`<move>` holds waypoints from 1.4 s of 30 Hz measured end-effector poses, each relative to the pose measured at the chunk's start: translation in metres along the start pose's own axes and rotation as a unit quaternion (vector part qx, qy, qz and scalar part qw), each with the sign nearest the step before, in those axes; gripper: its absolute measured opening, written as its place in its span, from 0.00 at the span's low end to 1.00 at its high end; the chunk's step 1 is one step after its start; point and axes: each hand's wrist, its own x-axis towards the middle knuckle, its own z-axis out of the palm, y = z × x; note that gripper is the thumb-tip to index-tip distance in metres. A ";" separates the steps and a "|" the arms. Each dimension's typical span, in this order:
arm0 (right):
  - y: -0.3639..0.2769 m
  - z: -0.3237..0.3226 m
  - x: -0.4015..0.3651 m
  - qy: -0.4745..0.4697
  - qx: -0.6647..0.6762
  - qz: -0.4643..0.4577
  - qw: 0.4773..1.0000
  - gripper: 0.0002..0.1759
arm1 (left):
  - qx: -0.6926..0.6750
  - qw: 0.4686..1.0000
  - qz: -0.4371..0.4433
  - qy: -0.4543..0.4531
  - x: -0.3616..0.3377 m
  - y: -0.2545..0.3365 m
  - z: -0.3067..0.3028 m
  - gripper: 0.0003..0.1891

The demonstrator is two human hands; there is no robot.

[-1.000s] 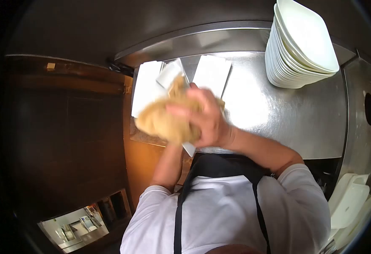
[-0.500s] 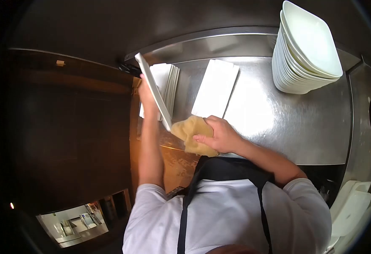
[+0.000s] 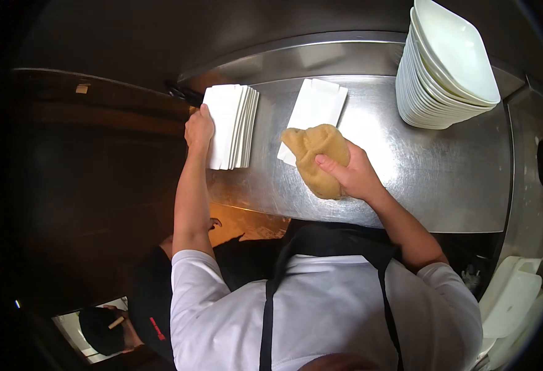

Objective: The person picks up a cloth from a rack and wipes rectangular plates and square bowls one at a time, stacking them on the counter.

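Note:
My left hand (image 3: pixel 198 128) is at the left edge of a stack of white rectangular plates (image 3: pixel 225 123). Its thumb rests on the top plate's rim, with the other fingers curled along the side and partly hidden. In my right hand (image 3: pixel 359 173) is a bunched tan cloth (image 3: pixel 324 164), gripped with the thumb on top. The cloth is over the near end of a second, lower pile of white rectangular plates (image 3: pixel 318 102), covering part of it.
A tall stack of white squarish dishes (image 3: pixel 451 68) stands at the steel counter's (image 3: pixel 444 185) back right. White containers (image 3: pixel 509 303) are at the lower right. Another person in black (image 3: pixel 154 290), wearing a cap, is close by on my left.
The tilted plate in my left hand has come down onto the left stack. My right hand has moved the cloth up and right, over the second pile. Another person has appeared at lower left.

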 end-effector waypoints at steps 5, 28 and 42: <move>-0.004 -0.002 0.011 0.021 0.025 -0.003 0.999 0.26 | 0.001 0.997 0.035 0.074 0.004 0.002 0.015 0.24; 0.056 0.035 0.093 -0.144 -0.575 -0.187 0.784 0.23 | -0.269 0.944 0.177 0.072 -0.246 0.069 0.110 0.59; 0.037 0.046 0.049 -0.124 -0.546 -0.113 0.821 0.25 | -0.221 0.959 0.177 0.008 -0.235 0.062 0.102 0.62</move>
